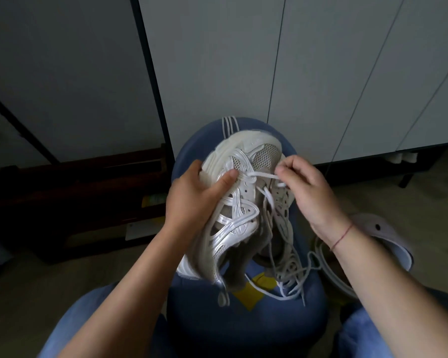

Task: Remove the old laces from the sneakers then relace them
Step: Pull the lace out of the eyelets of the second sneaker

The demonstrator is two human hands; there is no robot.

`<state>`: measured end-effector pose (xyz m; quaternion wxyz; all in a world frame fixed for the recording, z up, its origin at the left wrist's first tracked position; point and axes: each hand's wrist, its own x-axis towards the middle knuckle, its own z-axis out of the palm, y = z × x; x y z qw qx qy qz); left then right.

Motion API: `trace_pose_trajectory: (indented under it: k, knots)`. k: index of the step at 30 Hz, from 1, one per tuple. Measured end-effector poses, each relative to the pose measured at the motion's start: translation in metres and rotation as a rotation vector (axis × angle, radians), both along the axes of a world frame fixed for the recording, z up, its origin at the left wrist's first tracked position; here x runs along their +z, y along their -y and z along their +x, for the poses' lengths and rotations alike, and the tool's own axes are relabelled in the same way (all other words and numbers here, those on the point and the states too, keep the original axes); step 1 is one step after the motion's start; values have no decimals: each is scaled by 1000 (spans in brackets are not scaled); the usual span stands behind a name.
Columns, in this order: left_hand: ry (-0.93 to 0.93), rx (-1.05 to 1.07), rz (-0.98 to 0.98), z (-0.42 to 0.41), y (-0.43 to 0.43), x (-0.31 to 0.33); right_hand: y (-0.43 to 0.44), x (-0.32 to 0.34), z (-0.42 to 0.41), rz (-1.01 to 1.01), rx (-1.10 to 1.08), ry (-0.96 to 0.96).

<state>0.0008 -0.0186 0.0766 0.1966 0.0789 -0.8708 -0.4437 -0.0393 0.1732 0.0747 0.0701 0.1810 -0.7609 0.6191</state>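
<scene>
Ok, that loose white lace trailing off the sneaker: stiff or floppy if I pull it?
Probably floppy: the lace droops off the sneaker in slack loops over the stool. Likely to snag, since the strands cross in a tangle. Probably light; the right hand lifts a stretch with a fingertip pinch.

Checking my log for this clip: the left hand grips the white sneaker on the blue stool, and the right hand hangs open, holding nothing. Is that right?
Not quite. The head view shows the right hand pinching the white lace where it crosses the eyelets near the toe. The rest stands: the left hand grips the white sneaker on the blue stool.
</scene>
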Motion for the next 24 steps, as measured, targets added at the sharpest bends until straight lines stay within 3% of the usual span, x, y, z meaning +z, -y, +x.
trace_pose_trajectory:
  k: [5,8,11,14,16,18,21,24]
  knots:
    - [-31,22,-148,1,-2,-1,8,-5,5,437,-170,-410]
    - [-48,40,-214,2,-4,1,9,-4,4,503,-211,-553]
    - [-40,17,-146,0,-1,0,8,-2,3,251,-66,-379]
    - [-23,8,66,-2,6,1,1,9,-1,-374,34,9]
    - [-27,14,108,-4,10,0,-7,12,-7,-625,38,188]
    - [-24,16,93,-4,11,-1,-12,10,-8,-492,10,201]
    - [-22,23,38,-3,8,-3,-11,1,-7,-4,-41,40]
    - [-14,30,-99,-1,2,-1,-2,-4,0,283,-43,-137]
